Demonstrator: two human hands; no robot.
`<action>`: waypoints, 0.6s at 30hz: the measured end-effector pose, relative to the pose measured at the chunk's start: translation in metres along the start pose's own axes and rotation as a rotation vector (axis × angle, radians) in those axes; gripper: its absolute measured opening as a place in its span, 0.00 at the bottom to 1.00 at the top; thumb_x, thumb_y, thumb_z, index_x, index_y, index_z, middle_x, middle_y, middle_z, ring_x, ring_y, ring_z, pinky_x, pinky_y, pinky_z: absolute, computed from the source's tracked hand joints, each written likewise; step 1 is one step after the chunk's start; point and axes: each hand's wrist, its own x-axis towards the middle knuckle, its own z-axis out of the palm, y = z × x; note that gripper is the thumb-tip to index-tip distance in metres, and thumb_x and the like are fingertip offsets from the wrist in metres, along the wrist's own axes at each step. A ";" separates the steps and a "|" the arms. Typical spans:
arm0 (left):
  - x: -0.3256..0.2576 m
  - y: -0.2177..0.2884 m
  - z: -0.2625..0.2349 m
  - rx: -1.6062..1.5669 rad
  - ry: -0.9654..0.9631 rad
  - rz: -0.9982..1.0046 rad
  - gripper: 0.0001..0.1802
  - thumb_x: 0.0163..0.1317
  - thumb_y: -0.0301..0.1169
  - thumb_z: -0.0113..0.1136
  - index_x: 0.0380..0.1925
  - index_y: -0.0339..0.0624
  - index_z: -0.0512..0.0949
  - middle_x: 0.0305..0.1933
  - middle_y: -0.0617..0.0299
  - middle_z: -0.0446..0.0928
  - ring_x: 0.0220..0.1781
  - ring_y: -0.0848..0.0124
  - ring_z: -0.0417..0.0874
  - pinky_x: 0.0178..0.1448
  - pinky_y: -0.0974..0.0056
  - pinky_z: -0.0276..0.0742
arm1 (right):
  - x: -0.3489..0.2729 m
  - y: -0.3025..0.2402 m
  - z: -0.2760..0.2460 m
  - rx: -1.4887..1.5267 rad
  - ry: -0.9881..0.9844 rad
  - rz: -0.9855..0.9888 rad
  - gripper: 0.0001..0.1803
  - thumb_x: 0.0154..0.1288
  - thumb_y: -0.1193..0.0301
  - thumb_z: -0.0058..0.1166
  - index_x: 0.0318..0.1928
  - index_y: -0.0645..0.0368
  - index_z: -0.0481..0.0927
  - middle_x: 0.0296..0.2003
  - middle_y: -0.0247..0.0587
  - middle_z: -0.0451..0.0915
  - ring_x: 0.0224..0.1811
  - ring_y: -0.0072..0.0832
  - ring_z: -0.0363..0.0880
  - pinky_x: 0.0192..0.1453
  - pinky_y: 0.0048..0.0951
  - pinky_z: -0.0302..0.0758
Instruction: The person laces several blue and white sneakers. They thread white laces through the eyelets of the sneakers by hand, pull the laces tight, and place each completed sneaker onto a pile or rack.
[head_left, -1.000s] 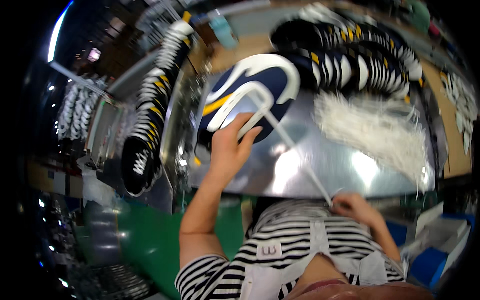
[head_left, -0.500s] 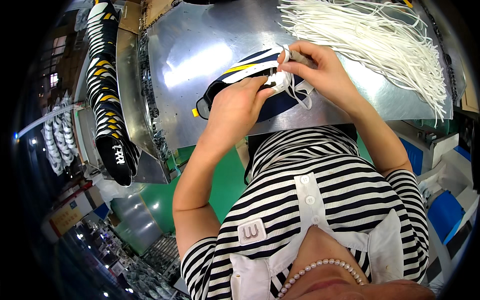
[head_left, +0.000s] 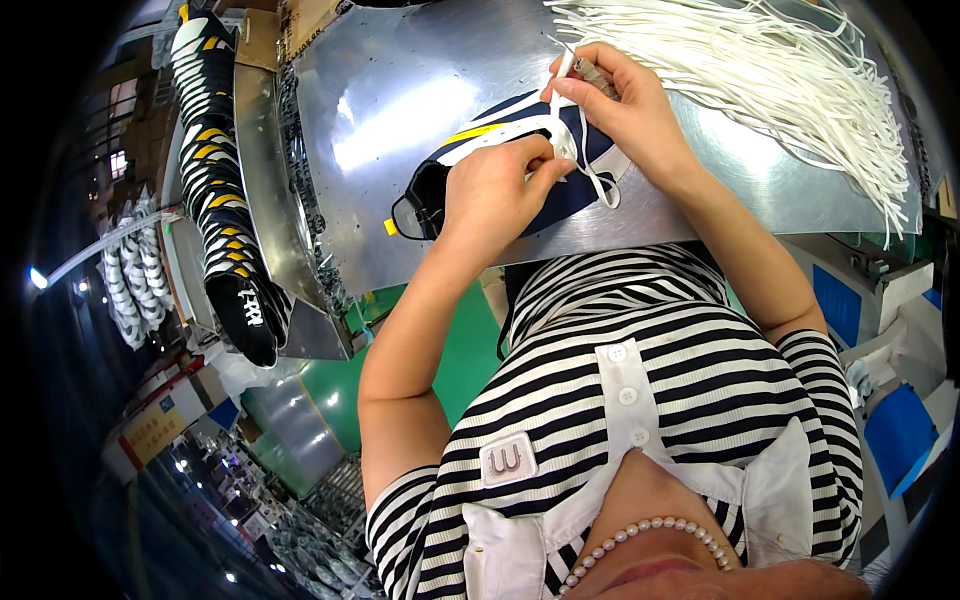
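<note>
A navy shoe upper with white and yellow stripes lies on the metal table, its dark opening to the left and a yellow tab at the heel. My left hand is closed over its near side, thumb and forefinger pinched by the eyelets; the fingers partly hide what they grip. Above the upper, my right hand pinches a white shoelace stretched up from the eyelets. The same hand also holds a thin metal tool with a tan wrapped handle. A loose lace loop hangs over the upper's right part.
A thick bundle of white shoelaces spreads across the far right of the metal table. On the left, a long row of nested shoe uppers stands in a metal trough. Green floor shows below.
My right hand has moved up and away from the upper, drawing the lace into a straight length. My left hand has shifted slightly right, its thumb and forefinger now closed together.
</note>
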 end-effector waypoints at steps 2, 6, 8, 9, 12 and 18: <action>0.002 -0.003 0.002 -0.019 0.054 0.005 0.16 0.61 0.43 0.64 0.29 0.40 0.82 0.17 0.58 0.74 0.18 0.64 0.71 0.27 0.62 0.67 | -0.007 -0.007 -0.002 -0.120 0.028 0.075 0.13 0.68 0.67 0.57 0.48 0.62 0.77 0.36 0.37 0.83 0.40 0.20 0.81 0.47 0.22 0.74; 0.001 -0.005 0.003 -0.017 0.046 -0.038 0.16 0.62 0.43 0.64 0.28 0.40 0.81 0.18 0.58 0.74 0.18 0.65 0.71 0.27 0.62 0.67 | -0.036 -0.014 -0.013 -0.305 -0.069 0.099 0.12 0.68 0.67 0.56 0.45 0.63 0.76 0.32 0.42 0.83 0.35 0.26 0.83 0.41 0.25 0.76; 0.002 -0.005 0.005 0.000 0.047 -0.054 0.16 0.62 0.43 0.64 0.27 0.40 0.81 0.18 0.58 0.74 0.18 0.65 0.71 0.27 0.62 0.67 | -0.051 -0.009 -0.019 -0.351 -0.186 0.046 0.11 0.68 0.68 0.56 0.42 0.64 0.76 0.29 0.43 0.83 0.32 0.28 0.84 0.38 0.27 0.77; 0.002 -0.008 0.008 -0.007 0.075 -0.024 0.17 0.63 0.44 0.63 0.27 0.39 0.80 0.18 0.58 0.74 0.18 0.64 0.72 0.27 0.62 0.67 | -0.058 -0.011 -0.016 -0.379 -0.169 0.016 0.09 0.66 0.69 0.56 0.39 0.63 0.76 0.26 0.43 0.83 0.29 0.32 0.84 0.34 0.30 0.77; 0.003 -0.008 0.009 0.047 0.088 -0.026 0.18 0.63 0.47 0.59 0.25 0.44 0.82 0.17 0.58 0.76 0.21 0.57 0.78 0.28 0.55 0.71 | -0.064 -0.012 -0.013 -0.508 -0.200 0.036 0.08 0.65 0.69 0.57 0.37 0.61 0.76 0.26 0.41 0.84 0.29 0.35 0.84 0.34 0.31 0.76; 0.004 -0.006 0.006 0.017 0.070 -0.013 0.16 0.64 0.43 0.59 0.25 0.43 0.81 0.17 0.57 0.76 0.22 0.57 0.78 0.29 0.56 0.72 | -0.060 -0.003 -0.009 -0.633 -0.192 -0.019 0.07 0.65 0.69 0.57 0.36 0.59 0.76 0.24 0.44 0.83 0.27 0.42 0.82 0.32 0.39 0.75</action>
